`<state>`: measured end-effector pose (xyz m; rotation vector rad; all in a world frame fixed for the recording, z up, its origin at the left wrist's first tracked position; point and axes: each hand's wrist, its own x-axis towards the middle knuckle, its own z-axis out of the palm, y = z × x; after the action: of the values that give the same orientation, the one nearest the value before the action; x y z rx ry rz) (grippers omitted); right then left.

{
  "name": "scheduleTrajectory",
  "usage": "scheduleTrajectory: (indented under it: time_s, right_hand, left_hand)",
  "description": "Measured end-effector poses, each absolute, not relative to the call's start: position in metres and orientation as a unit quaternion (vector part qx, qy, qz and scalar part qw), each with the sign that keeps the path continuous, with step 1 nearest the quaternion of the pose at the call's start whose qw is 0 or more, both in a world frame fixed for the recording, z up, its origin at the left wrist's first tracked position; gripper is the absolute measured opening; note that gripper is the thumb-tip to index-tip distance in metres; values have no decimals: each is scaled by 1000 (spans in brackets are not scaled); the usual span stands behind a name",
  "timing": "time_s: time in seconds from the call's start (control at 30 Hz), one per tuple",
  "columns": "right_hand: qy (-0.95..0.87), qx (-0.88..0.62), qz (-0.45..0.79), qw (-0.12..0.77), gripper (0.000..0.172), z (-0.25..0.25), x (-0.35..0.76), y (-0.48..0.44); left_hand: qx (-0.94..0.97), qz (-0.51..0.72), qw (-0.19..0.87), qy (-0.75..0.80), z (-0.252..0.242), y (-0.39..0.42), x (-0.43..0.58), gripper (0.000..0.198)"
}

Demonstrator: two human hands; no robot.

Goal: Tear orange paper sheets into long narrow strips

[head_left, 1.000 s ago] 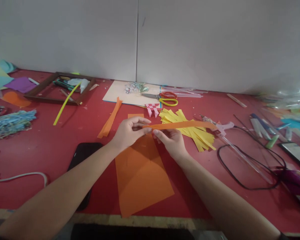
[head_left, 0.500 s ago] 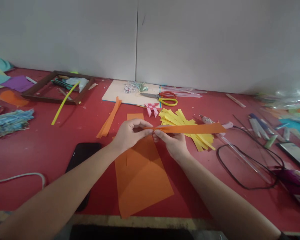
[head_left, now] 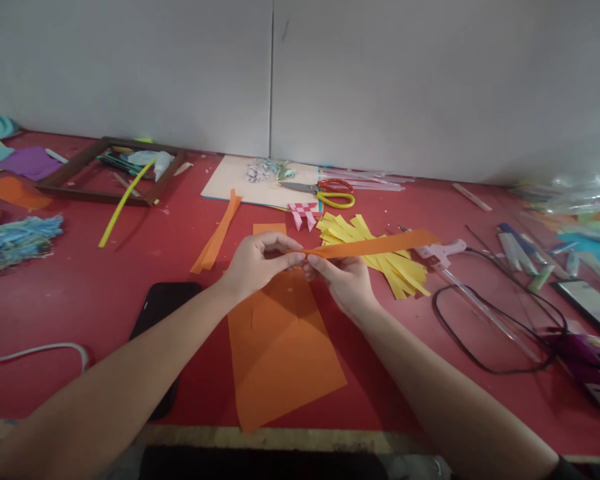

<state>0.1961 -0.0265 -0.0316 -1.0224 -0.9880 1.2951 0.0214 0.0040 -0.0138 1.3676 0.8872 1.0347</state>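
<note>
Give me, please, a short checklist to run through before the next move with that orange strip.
1. Left hand grip on orange strip: ok.
2. Right hand grip beside it, at the same end: ok.
3. Strip's free end raised over yellow strips: ok.
4. Fold under the fingertips: cannot tell.
5. Orange sheet flat below the hands: ok.
6. Scissors lying apart from both hands: ok.

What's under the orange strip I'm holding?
Under the strip's free end: yellow strips on the table; under its held end: an orange sheet. The strip hides part of them; the left hand and right hand cover part of the sheet.
</note>
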Motion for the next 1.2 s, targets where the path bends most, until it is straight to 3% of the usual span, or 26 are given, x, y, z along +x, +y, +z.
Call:
scheduleTrajectory:
  time_s: [0.3, 0.6, 0.7, 0.93, 1.07, 1.2]
  right_hand:
    - [-403, -438, 566, 570, 20, -29, 195, -26]
    - [-462, -429, 540, 557, 18, -38, 200, -23]
    - [-470, -438, 532, 551, 20, -37, 199, -24]
    - [-406, -457, 503, 610, 21, -31, 195, -24]
    - [-351, -459, 496, 649, 21, -32, 202, -18]
    - [-385, -456, 496, 631, 20, -33, 203, -20]
  left_hand:
    - [583, 444, 564, 380, -14, 4, 22, 32]
    - [683, 410, 486, 359, -15, 5, 19, 15]
    - [689, 396, 486, 364, -15, 4, 19, 18]
    - [648, 422, 478, 416, -15, 7, 21, 34]
    - [596, 469, 487, 433, -18, 13, 15, 29]
    - [627, 466, 472, 410, -16, 13, 11, 25]
